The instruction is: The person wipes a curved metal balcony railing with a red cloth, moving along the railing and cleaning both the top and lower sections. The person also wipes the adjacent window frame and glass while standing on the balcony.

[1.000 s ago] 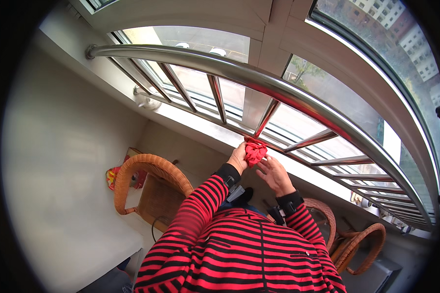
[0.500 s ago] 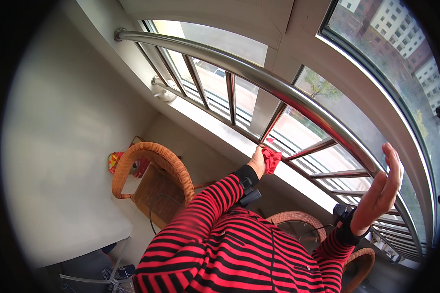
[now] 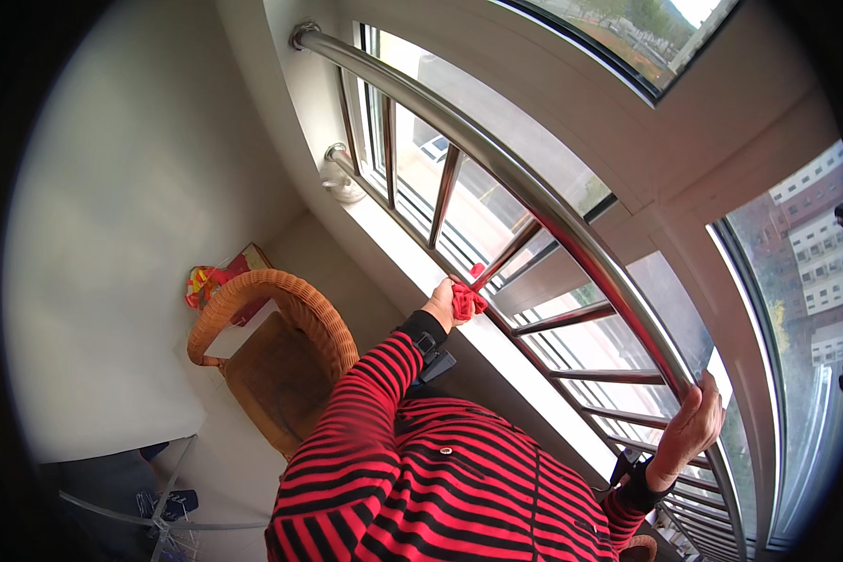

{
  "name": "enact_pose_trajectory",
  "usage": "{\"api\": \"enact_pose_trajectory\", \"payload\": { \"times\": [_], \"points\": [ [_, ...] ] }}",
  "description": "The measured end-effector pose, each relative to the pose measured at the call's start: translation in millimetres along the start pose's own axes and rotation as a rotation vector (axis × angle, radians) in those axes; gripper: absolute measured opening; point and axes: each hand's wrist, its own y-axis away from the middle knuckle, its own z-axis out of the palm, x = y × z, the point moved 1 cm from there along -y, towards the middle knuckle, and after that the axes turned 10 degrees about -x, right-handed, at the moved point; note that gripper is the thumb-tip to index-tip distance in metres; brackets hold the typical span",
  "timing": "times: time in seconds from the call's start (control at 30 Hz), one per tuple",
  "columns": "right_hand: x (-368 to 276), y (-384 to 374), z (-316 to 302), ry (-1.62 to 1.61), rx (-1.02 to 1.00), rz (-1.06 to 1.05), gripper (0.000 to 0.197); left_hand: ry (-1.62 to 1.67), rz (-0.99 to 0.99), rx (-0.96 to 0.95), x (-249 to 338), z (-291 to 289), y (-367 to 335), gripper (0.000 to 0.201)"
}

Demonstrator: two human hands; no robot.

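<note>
My left hand (image 3: 443, 302) is closed on a bunched red cloth (image 3: 466, 302), pressed where an upright bar (image 3: 511, 255) meets the lower rail of the metal railing. A small red end of the cloth shows on the far side of that bar. Further right, my right hand (image 3: 691, 429) grips the thick, shiny top rail (image 3: 525, 187), its thumb on the near side and its fingers partly hidden behind. Both sleeves are red with black stripes, and dark devices are strapped at the wrists.
The railing curves along tall windows with a white sill (image 3: 398, 245). A small white pot-like object (image 3: 347, 190) sits at the sill's far left end. Behind my left arm stands a wicker chair (image 3: 270, 361) beside a red and yellow bag (image 3: 206, 284). A pale wall (image 3: 131, 253) rises at left.
My right hand, raised with its fingers up beside the top rail, has come down onto it. My left hand keeps the red cloth at the bar's foot. The view has turned.
</note>
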Motion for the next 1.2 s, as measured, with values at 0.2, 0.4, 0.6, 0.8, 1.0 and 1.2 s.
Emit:
{"api": "enact_pose_trajectory", "payload": {
  "times": [0.2, 0.4, 0.6, 0.8, 1.0, 1.2],
  "points": [
    [2.7, 3.6, 3.8, 0.003, -0.007, 0.040, 0.050, -0.047, 0.180, -0.005, 71.7, 11.0, 27.1, 0.041],
    [8.6, 11.9, 9.4, -0.032, 0.051, 0.120, 0.048, -0.099, 0.395, -0.027, 155.3, -1.0, 29.8, 0.029],
    [13.2, 16.7, 14.5, -0.164, 0.094, 0.259, 0.047, -0.244, 0.430, 0.092, 268.7, -58.0, 12.4, 0.045],
    [12.3, 17.7, 13.5, -0.138, 0.110, 0.205, 0.042, -0.489, 0.568, 0.384, 316.1, -25.2, 65.8, 0.045],
    [6.2, 18.3, 14.3, -0.190, 0.127, 0.291, 0.041, -0.378, 0.712, 0.283, 344.7, -18.7, 79.9, 0.061],
    [5.0, 15.8, 12.7, -0.133, 0.139, 0.210, 0.040, -0.409, 0.623, 0.162, 327.3, -35.5, 63.0, 0.064]
  ]
}}
